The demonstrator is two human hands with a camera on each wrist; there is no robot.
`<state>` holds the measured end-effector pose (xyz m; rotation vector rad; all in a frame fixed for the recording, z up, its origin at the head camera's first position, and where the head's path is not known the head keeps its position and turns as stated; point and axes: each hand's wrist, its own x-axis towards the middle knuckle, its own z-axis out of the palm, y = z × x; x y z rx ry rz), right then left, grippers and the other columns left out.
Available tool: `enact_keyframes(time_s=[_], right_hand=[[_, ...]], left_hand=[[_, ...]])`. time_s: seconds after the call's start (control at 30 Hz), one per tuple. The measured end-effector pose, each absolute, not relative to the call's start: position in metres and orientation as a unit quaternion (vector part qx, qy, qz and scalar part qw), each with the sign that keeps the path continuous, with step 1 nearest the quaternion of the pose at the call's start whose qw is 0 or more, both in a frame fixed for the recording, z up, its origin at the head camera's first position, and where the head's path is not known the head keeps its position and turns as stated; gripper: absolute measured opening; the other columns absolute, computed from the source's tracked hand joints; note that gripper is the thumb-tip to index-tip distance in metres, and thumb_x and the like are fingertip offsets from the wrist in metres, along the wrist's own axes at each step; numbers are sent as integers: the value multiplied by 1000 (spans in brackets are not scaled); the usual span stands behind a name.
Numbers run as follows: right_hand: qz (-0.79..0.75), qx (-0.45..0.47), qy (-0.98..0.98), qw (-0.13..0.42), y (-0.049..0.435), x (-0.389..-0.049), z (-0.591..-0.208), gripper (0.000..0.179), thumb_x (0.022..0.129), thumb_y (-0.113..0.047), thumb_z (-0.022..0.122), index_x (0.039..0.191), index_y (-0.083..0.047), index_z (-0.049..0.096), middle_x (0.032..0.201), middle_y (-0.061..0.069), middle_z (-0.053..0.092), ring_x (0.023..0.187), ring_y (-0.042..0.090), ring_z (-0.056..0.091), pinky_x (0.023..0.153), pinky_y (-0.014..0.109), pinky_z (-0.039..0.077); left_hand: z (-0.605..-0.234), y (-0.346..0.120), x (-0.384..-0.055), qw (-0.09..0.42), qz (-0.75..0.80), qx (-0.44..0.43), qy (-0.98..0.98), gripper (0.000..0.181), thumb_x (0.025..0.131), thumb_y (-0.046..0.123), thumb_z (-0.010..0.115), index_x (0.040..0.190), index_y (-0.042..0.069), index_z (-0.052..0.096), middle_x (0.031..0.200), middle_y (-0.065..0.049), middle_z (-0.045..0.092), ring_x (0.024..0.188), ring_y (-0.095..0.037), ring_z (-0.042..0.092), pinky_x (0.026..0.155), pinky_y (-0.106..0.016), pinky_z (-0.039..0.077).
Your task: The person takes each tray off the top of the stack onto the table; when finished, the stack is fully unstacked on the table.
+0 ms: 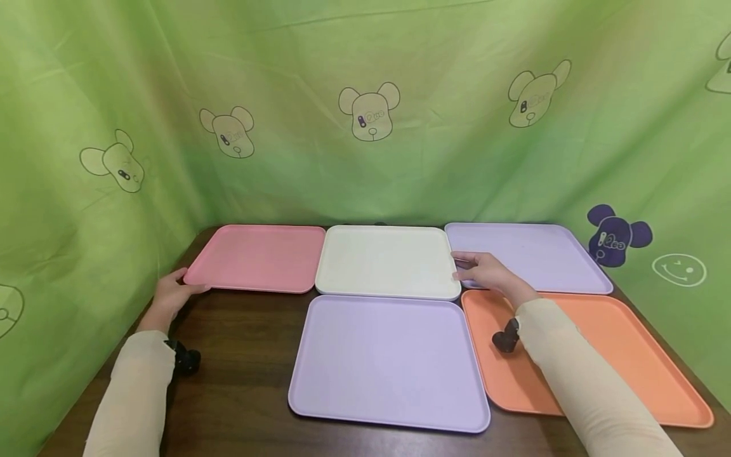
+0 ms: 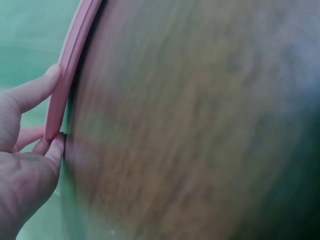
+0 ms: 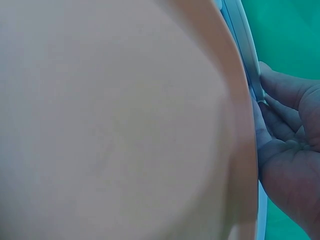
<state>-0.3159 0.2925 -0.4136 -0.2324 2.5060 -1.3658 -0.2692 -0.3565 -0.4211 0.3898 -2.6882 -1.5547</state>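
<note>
My left hand [image 1: 173,293] holds the near left corner of a pink tray [image 1: 259,257]; in the left wrist view its digits lie around the corner of the pink rim [image 2: 65,95]. At the right edge of a white tray [image 1: 388,260], my right hand [image 1: 485,270] grips the rim with thumb and fingers. The right wrist view shows that hand [image 3: 290,130] at the pale tray edge, fingertips partly hidden. Pink and white trays lie side by side along the back. Whether either is raised, I cannot tell.
One lilac tray [image 1: 388,365] lies in front of the white one, another lilac tray [image 1: 525,254] at the back right. An orange tray [image 1: 634,355] lies under my right forearm. The dark wooden table [image 1: 240,368] meets a green printed curtain [image 1: 297,171] behind and at the sides.
</note>
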Motion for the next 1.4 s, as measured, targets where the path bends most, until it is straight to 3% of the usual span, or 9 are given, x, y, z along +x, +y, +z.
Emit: enact_keyframes(time_s=[0.37,0.7,1.4], right_hand=[[-460,-73,874,139,294,-318,-414,67,93,-10,65,148,6,31,145,28,38,135,40,35,107,46,36],[-464,-67,872,143,292,-316,-414,67,93,-10,65,148,5,31,145,28,38,135,40,35,105,46,38],[-469,-61,869,149,291,-315,-412,68,94,-11,64,150,4,29,146,28,37,135,39,36,104,45,40]], left_hand=[[-423,-357,-271,9,-486,128,-864,88,88,19,72,148,-12,16,150,-35,20,137,-47,21,111,-54,24],[-424,-356,-272,30,-429,112,-896,77,89,20,70,141,-18,30,143,-38,32,132,-49,31,107,-56,30],[-417,-350,-273,23,-414,107,-904,76,90,19,68,140,-21,27,141,-40,32,130,-50,34,106,-55,32]])
